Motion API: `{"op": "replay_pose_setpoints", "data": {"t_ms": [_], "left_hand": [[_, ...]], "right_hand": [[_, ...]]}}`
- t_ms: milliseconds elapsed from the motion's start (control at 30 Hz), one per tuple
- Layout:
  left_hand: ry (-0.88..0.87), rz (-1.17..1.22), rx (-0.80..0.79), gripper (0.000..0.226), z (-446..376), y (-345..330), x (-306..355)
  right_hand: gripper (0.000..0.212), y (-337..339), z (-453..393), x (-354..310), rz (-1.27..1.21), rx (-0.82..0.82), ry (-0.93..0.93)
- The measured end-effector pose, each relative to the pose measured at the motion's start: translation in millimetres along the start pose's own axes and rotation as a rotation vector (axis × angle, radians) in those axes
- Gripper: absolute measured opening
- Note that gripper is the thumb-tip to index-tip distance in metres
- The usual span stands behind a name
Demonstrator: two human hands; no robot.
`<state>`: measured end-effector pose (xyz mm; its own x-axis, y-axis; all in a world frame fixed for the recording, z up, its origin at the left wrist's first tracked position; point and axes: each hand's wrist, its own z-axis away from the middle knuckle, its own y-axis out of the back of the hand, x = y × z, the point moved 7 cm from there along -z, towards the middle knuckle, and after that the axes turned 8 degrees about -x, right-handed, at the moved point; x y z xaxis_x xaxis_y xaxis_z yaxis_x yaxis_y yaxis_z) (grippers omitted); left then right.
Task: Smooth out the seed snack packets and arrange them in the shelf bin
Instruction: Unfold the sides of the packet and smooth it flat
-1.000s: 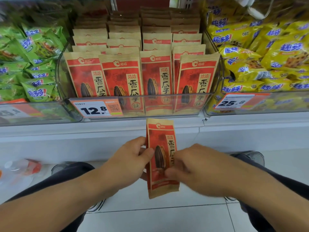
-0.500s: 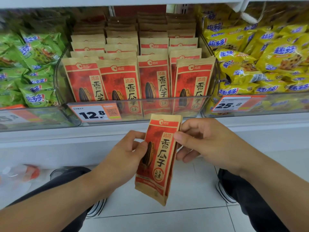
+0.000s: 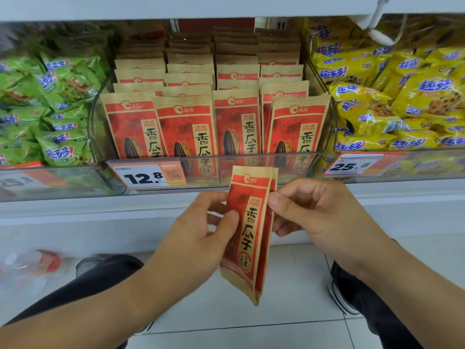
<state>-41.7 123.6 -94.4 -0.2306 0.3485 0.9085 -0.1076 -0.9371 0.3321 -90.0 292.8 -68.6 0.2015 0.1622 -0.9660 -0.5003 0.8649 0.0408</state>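
Seed packet (image 3: 247,233) is red and brown, long and thin, turned partly sideways. Left hand (image 3: 201,230) and right hand (image 3: 309,210) pinch its edges below the shelf bin (image 3: 251,165).

- White shelf (image 3: 226,207) — carries three clear bins side by side along its front edge.
- Middle bin (image 3: 251,170): red-and-tan seed packets (image 3: 236,127) upright in rows; price tag (image 3: 148,176) at its front left corner.
- Left bin: green packets (image 3: 57,102).
- Right bin: yellow packets (image 3: 392,102).
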Motion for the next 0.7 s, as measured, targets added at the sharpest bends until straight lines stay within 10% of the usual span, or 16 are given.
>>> {"op": "replay_pose_setpoints", "data": {"t_ms": [167, 400, 700], "left_hand": [[-0.064, -0.022, 0.095, 0.053, 7, 4, 10], [-0.113, 0.035, 0.041, 0.013, 6, -1, 14], [-0.104, -0.044, -0.011, 0.019, -2, -2, 3]], "right_hand": [[0.013, -5, -1, -2, 0.178, -0.006, 0.064], [0.012, -15, 1, 0, 0.236, -0.059, 0.072], [0.012, -18, 1, 12, 0.109, -0.086, -0.048]]}}
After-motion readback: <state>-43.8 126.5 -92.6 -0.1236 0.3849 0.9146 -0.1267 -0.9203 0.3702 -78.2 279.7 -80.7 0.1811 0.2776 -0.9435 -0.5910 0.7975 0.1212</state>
